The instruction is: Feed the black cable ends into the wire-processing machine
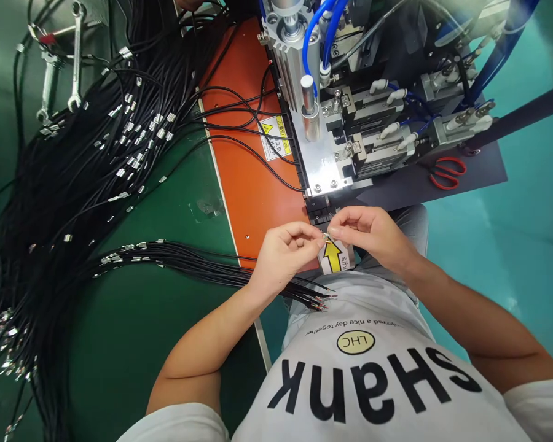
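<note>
My left hand (288,255) is closed in a pinch, its fingertips at the front edge of the machine. My right hand (373,233) pinches right beside it, the two sets of fingertips almost touching. Something small and pale shows between them, too small to name. Just below the fingertips is a plate with a yellow arrow label (332,256). A bundle of black cables (203,261) runs under my left wrist, and its stripped wire ends (320,302) come out near my lap.
The machine (299,92) has metal cylinders and blue air hoses (306,46). Left of it lies an orange plate (239,196) crossed by several cables. A large heap of black cables (74,172) covers the green table. Wrenches (76,58) lie upper left; red-handled scissors (448,173) lie right.
</note>
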`<action>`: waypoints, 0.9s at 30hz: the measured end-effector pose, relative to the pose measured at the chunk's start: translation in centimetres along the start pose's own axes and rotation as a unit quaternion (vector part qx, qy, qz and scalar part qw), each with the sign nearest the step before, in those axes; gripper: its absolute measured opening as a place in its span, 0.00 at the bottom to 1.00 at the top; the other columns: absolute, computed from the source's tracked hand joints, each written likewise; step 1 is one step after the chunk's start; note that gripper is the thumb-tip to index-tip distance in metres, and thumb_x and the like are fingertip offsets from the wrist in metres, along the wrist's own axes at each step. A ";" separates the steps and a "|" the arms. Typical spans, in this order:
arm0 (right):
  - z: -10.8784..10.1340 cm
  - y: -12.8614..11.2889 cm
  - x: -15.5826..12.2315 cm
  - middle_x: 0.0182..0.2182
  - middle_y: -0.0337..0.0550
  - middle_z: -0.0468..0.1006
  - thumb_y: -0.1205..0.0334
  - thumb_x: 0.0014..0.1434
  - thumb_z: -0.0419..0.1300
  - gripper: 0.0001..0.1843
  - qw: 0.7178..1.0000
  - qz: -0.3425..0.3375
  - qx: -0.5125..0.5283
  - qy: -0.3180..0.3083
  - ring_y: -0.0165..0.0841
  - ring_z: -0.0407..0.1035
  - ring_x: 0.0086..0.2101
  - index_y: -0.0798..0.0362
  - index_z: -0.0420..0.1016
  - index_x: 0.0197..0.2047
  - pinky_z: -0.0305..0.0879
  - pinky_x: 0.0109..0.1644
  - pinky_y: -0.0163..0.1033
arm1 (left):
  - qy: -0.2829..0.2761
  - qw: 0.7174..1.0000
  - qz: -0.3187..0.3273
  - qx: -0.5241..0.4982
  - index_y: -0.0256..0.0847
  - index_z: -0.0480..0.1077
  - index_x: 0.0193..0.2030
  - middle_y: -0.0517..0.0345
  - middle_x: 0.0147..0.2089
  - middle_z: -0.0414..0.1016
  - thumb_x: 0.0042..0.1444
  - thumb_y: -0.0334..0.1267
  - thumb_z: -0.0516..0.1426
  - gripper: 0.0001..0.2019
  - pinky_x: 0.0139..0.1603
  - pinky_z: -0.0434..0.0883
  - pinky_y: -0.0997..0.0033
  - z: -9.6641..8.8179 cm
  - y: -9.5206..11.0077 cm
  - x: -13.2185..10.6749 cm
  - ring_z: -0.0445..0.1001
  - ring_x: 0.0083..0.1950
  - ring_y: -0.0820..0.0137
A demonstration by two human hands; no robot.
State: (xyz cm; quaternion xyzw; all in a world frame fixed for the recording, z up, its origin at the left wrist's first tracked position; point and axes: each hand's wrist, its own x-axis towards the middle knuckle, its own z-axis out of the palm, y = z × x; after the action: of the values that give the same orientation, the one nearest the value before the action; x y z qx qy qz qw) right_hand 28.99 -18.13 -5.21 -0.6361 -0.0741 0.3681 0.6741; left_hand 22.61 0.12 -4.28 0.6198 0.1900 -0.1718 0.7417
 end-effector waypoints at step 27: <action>-0.7 -0.8 -0.1 0.31 0.39 0.73 0.62 0.64 0.57 0.07 0.966 -0.136 -0.212 -0.062 0.29 0.65 0.31 0.53 0.72 0.34 0.63 0.37 0.36 | -0.044 0.998 -0.050 0.013 0.36 0.76 0.32 0.60 0.28 0.74 0.49 0.40 0.68 0.09 0.26 0.66 0.79 -0.1 0.5 0.1 0.66 0.24 0.79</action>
State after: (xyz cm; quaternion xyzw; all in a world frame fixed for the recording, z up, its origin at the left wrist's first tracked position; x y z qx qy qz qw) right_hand 29.61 -18.67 -4.57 -0.7243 -0.2774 0.2879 0.5618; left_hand 22.88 0.32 -3.94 0.6108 0.1856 -0.2378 0.7320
